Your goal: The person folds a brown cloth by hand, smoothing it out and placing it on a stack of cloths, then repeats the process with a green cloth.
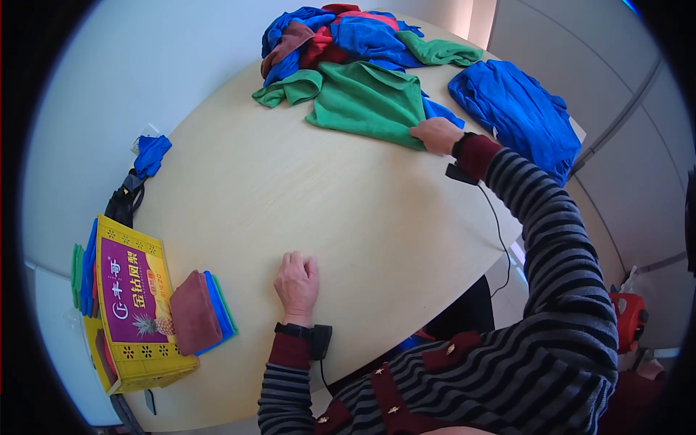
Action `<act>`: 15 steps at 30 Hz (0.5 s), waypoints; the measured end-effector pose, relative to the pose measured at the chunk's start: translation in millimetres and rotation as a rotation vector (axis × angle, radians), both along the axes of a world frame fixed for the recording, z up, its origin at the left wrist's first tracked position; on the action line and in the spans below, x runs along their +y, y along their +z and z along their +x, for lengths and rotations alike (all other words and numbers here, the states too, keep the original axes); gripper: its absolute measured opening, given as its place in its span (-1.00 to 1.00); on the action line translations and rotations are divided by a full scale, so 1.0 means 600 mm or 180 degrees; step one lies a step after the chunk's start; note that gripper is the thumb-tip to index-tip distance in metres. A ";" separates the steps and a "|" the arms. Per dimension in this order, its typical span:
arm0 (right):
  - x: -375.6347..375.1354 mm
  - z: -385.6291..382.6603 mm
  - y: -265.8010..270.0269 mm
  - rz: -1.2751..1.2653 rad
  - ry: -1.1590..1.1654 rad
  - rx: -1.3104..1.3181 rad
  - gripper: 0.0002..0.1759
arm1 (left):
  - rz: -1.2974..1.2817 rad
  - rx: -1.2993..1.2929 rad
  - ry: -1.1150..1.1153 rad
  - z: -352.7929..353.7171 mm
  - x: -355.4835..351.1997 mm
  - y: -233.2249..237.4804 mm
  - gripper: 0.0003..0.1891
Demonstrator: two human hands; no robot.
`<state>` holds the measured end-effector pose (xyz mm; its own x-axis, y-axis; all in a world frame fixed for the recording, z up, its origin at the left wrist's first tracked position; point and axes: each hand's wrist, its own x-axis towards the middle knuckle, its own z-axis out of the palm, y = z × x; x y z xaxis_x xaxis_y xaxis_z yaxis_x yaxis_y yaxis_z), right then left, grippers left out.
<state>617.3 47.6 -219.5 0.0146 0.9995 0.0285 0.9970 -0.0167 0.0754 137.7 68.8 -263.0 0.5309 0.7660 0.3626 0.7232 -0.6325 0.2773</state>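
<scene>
My right hand (437,135) grips the lower right corner of a green cloth (370,101), which lies spread at the front of a heap of blue, red and brown cloths (362,40). Its fingers are closed on the cloth's edge. My left hand (297,283) rests on the pale table (254,188) near the front edge, its fingers curled in, with nothing visible in it. Right of my right hand lies a crumpled blue cloth pile (515,112).
A yellow and purple box (134,290) stands at the left, with folded brown, blue and green cloths (199,312) leaning by it. A small blue cloth (151,155) and a black object (125,199) are behind. A red object (629,319) is at the right.
</scene>
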 end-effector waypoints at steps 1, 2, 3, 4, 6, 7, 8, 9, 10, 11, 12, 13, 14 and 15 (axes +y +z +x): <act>-0.042 0.000 0.002 0.0088 0.0065 0.0062 -0.74 | 0.0018 0.0093 0.0043 -0.001 -0.001 -0.001 -0.77; -0.086 -0.001 0.004 0.0046 0.0035 0.0078 -0.73 | 0.0006 0.0082 0.0031 -0.002 0.000 -0.003 -0.77; -0.133 -0.005 0.011 -0.0004 0.0013 0.0102 -0.72 | 0.0077 0.0028 0.0027 -0.002 -0.001 -0.006 -0.76; -0.176 -0.009 0.011 -0.0024 0.0008 0.0101 -0.72 | 0.0149 -0.0025 0.0024 -0.002 -0.001 -0.008 -0.76; -0.259 -0.019 0.014 0.0162 -0.0273 0.0466 -0.72 | 0.0174 -0.0071 -0.0001 -0.004 -0.003 -0.012 -0.75; -0.288 -0.022 0.018 0.0130 -0.0288 0.0465 -0.72 | 0.0183 -0.0080 -0.0003 -0.004 -0.002 -0.012 -0.75; -0.318 -0.026 0.019 0.0108 -0.0375 0.0509 -0.74 | 0.0194 -0.0079 -0.0015 -0.004 -0.003 -0.012 -0.75; -0.346 -0.033 0.022 0.0094 -0.0472 0.0557 -0.74 | 0.0212 -0.0075 -0.0038 -0.006 -0.004 -0.015 -0.75; -0.370 -0.040 0.022 0.0097 -0.0568 0.0612 -0.75 | 0.0206 -0.0054 -0.0074 -0.008 -0.007 -0.017 -0.75; -0.382 -0.037 0.030 0.0108 -0.0600 0.0624 -0.75 | 0.0231 -0.0044 -0.0063 -0.008 -0.006 -0.019 -0.75; -0.383 -0.025 0.045 -0.0258 -0.0642 0.0893 -0.72 | 0.0259 -0.0037 -0.0045 -0.007 -0.006 -0.020 -0.74; -0.376 -0.009 0.062 -0.0621 -0.0667 0.1164 -0.68 | 0.0291 -0.0028 -0.0015 -0.007 -0.007 -0.021 -0.74; -0.371 0.007 0.070 -0.0982 -0.0687 0.1433 -0.65 | 0.0310 -0.0019 -0.0029 -0.008 -0.008 -0.020 -0.74; -0.356 0.016 0.072 -0.0959 -0.0689 0.1437 -0.65 | 0.0297 -0.0003 -0.0023 -0.007 -0.008 -0.019 -0.75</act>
<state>626.8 -166.2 -176.3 0.1642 0.9354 -0.3130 0.9078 -0.2675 -0.3232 133.7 63.7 -274.4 0.5359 0.7250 0.4328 0.7183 -0.6608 0.2176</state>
